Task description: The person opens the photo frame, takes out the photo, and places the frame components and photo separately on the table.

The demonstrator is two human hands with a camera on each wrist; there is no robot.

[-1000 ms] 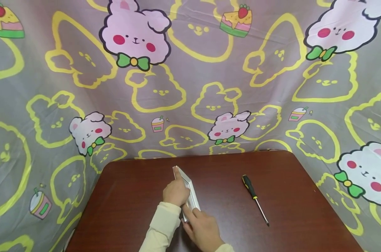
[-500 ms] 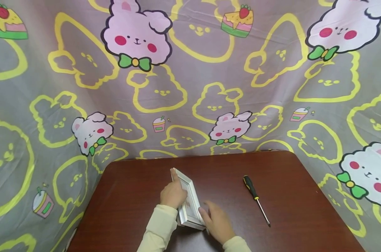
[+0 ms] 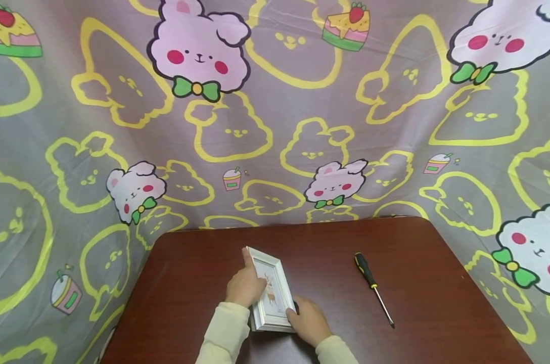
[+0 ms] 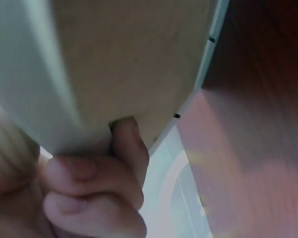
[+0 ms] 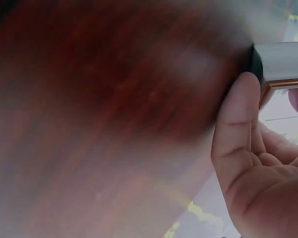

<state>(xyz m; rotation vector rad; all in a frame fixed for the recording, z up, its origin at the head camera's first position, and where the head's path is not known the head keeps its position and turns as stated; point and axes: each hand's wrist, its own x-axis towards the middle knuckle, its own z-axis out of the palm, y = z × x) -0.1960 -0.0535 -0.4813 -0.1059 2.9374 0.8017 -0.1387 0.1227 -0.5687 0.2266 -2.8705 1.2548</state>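
Observation:
A white picture frame (image 3: 286, 288) with a drawing of a brown animal is held tilted above the table, its front towards the head camera. My left hand (image 3: 245, 287) grips its left side, with the index finger stretched along the edge. In the left wrist view, curled fingers (image 4: 97, 193) hold the frame's edge beside its brown backing board (image 4: 134, 54), where small black tabs show. My right hand (image 3: 310, 321) pinches the lower right side, thumb on the front. A small dark piece (image 5: 257, 64) lies between a fingertip and the frame's edge; its kind is unclear.
A screwdriver (image 3: 374, 288) with a black and yellow handle lies on the dark red-brown table (image 3: 329, 253), right of the hands. Patterned cloth (image 3: 275, 116) hangs behind the table and along both sides.
The frame has turned from nearly edge-on to show its front and drawing. My right hand let go of its lower end, moved right, and now holds the lower right side.

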